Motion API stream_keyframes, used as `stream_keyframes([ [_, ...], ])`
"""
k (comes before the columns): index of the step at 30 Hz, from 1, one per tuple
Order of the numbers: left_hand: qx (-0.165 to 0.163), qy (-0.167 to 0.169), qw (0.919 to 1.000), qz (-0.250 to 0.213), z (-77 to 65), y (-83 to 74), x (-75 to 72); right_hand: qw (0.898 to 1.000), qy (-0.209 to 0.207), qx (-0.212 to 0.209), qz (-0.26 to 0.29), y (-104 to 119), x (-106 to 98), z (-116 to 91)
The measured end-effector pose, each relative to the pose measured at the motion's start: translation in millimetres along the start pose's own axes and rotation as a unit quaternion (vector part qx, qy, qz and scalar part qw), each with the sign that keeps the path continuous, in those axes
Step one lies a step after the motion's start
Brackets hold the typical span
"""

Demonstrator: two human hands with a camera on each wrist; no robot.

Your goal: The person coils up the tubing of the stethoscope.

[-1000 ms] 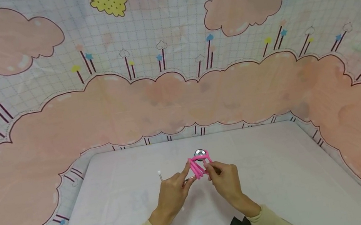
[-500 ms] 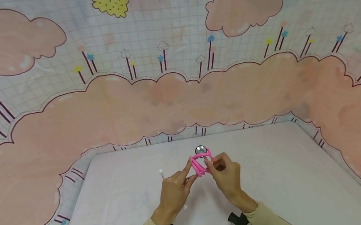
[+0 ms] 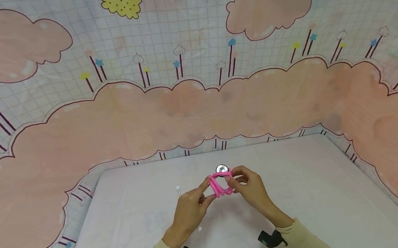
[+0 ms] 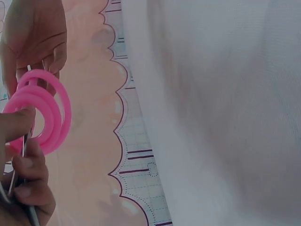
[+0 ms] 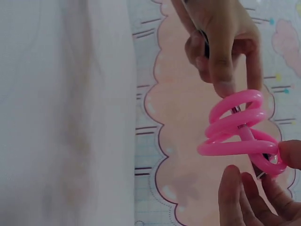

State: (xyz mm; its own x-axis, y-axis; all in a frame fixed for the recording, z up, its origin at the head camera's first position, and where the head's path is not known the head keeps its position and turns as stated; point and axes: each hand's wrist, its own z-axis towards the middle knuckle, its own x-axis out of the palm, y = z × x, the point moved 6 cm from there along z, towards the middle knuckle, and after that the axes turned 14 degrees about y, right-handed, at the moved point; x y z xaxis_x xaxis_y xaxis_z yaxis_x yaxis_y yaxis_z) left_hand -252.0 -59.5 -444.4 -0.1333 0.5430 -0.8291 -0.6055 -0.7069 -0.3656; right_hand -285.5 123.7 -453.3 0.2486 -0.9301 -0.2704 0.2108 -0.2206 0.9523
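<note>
Both hands hold a stethoscope with bright pink tubing [image 3: 217, 186] wound into several loops round its metal ear tubes. My left hand [image 3: 189, 212] grips the ear tubes at the left of the loops; its index finger reaches the top of the coil. One white ear tip [image 3: 178, 188] sticks up behind that hand. The round silver chest piece [image 3: 221, 169] shows just beyond the coil. My right hand [image 3: 253, 188] pinches the tubing at the coil's right side. In the right wrist view, its thumb [image 5: 290, 153] touches a pink loop [image 5: 235, 148], and the other fingers are below.
A white-covered table [image 3: 133, 198] lies under the hands. Behind it hangs a cloth [image 3: 182, 113] printed with clouds and stars. Black wrist-worn devices [image 3: 271, 239] sit below both wrists.
My right hand has shifted its fingers to the coil's right edge, its wrist swinging outward to the right. The right end of the tubing lies lower round the tubes. My left hand keeps its grip.
</note>
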Motion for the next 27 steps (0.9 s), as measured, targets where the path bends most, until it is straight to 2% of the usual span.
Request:
stream_keyframes([
  [5, -0.027, 0.049, 0.9976, -0.04, 2.4, 7.1, 6.0, 0.997, 0.039, 0.039, 0.059, 7, 0, -2],
  [8, -0.038, 0.073, 0.9952, -0.053, 2.7, 10.8, 9.0, 0.995, 0.052, 0.064, 0.061, 14, -1, -5],
  [11, -0.035, 0.089, 0.9936, -0.06, 2.7, 14.4, 12.4, 0.993, 0.061, 0.079, 0.063, 14, -2, -5],
  [15, -0.025, 0.112, 0.9906, -0.075, 4.6, 20.8, 18.5, 0.992, 0.06, 0.085, 0.074, -6, -5, 2],
  [18, -0.031, 0.133, 0.9865, -0.09, 7.5, 26.8, 23.4, 0.991, 0.055, 0.088, 0.086, -22, -6, 7],
  [27, -0.056, 0.154, 0.9808, -0.105, 20.4, 49.0, 36.5, 0.986, 0.048, 0.093, 0.13, -38, -6, 19],
])
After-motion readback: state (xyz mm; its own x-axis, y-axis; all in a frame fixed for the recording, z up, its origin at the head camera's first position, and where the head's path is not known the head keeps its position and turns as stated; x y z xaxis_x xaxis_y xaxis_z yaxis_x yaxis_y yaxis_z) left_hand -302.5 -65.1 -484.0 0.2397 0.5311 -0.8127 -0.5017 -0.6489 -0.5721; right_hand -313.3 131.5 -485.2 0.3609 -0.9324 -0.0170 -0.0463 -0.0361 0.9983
